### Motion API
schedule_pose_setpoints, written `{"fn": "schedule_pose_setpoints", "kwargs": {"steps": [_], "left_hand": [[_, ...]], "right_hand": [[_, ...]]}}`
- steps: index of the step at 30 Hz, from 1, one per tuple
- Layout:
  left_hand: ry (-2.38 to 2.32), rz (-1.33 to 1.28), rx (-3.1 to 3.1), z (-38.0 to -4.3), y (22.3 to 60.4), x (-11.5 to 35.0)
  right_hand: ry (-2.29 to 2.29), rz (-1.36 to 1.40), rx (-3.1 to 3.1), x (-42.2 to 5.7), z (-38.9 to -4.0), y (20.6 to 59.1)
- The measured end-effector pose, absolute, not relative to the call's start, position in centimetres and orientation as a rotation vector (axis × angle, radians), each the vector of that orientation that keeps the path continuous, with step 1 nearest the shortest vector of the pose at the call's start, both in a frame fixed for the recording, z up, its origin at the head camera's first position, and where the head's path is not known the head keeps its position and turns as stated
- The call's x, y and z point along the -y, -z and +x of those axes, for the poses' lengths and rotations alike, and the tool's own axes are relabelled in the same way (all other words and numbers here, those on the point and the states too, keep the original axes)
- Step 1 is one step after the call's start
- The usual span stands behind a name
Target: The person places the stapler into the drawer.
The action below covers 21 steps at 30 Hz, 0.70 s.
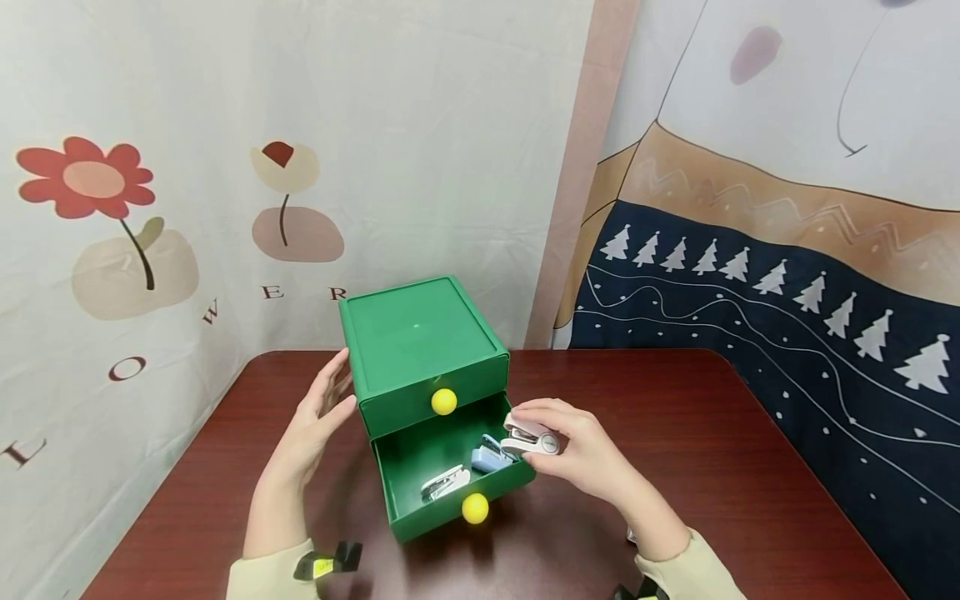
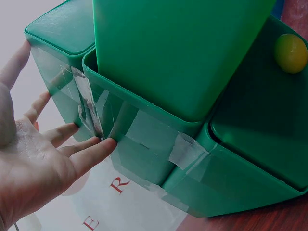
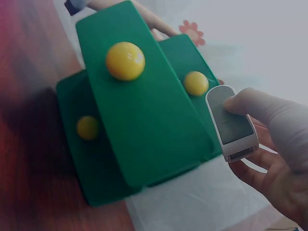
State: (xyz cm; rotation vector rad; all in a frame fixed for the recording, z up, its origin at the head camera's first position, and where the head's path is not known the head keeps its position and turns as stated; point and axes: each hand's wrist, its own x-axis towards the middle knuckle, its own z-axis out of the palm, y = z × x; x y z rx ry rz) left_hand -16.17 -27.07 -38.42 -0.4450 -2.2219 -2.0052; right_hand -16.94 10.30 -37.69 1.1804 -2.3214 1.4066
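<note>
A green drawer unit [image 1: 420, 333] with yellow ball knobs stands on the table, its middle drawer [image 1: 405, 467] pulled out. Inside that drawer lie a white stapler [image 1: 446, 482] and a light blue stapler [image 1: 491, 455]. My right hand [image 1: 573, 442] pinches a small pale stapler [image 1: 531, 437] between thumb and fingers, over the drawer's right edge. In the right wrist view this stapler [image 3: 232, 122] shows a grey underside with the thumb on it. My left hand [image 2: 48, 159] has its fingers spread, with fingertips against the unit's taped side wall [image 2: 144, 139].
The dark red table [image 1: 645, 400] runs back to a printed cloth [image 1: 450, 125] hanging behind it. A small object [image 1: 632, 536] lies on the table, mostly hidden by the right forearm. Clear tape [image 2: 187, 149] covers the unit's side.
</note>
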Motion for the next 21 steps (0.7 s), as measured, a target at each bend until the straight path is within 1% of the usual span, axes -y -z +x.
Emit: {"fn": "schedule_pose_setpoints", "kwargs": {"steps": [10, 21], "left_hand": [[2.005, -0.438, 2.226, -16.2, 38.5, 27.2], [2.009, -0.438, 2.225, -16.2, 38.5, 27.2]], "right_hand": [[-1.356, 1.335, 2.34, -7.3, -17.9, 37.8], [-1.279, 1.501, 2.392, -5.3, -18.6, 38.4]]}}
